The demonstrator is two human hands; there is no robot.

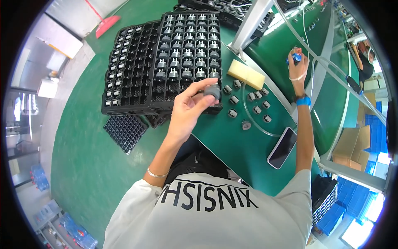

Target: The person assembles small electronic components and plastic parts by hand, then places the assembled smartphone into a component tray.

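Nearest, at the lower right of the frame, a dark phone [282,147] lies flat on the green table [232,145]. At centre, the left hand [188,110] pinches a grey round part [212,91] between thumb and fingertips, closed on it just over the near edge of the black tray [188,50] of like parts. Loose parts [253,97] lie beside it, near a yellow sponge [246,74]. Farther, upper right, the right hand [297,62] is closed around a small blue and red object [295,57]. Judgement: the part should be kept level and the pinch firm, clear of the tray's rim.
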